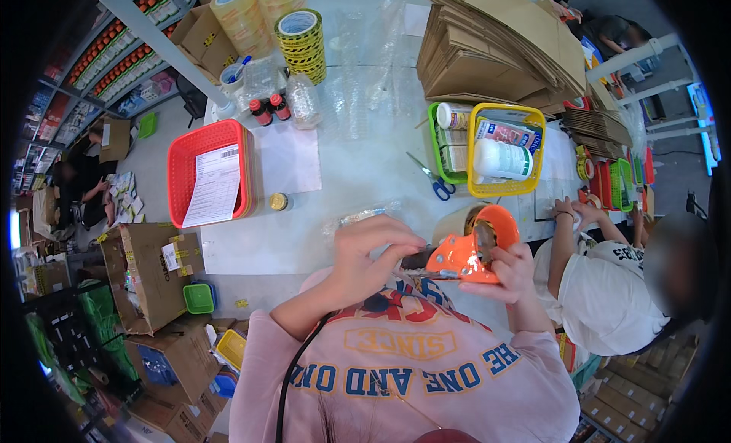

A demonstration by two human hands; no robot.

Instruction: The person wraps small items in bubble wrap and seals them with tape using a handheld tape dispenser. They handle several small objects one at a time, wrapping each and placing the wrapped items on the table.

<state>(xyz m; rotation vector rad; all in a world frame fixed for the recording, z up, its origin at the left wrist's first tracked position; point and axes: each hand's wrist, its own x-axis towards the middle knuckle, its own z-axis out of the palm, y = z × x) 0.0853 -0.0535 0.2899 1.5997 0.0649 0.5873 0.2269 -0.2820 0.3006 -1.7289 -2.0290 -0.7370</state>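
My right hand (508, 272) is closed around an orange tape dispenser (457, 257) that carries a roll of tape (451, 225), held just off the table's near edge. Thumb and fingertips of my left hand (371, 260) are pinched together at the dispenser's left end; tape between them is hard to make out. Beyond my left hand lies a piece of bubble wrap (365, 212). Blue-handled scissors (437, 183) rest on the white table (365, 169) past the dispenser. A small jar with a gold lid (278, 201) stands to the left.
Red baskets (178, 174) holding a printed sheet stand left. Yellow (473, 157) and green baskets (438, 152) hold bottles and packets. Behind are flat cardboard boxes (485, 66), black-and-yellow tape rolls (302, 49), clear tape rolls (243, 20) and red-capped bottles (261, 113). A co-worker (605, 289) is close on the right.
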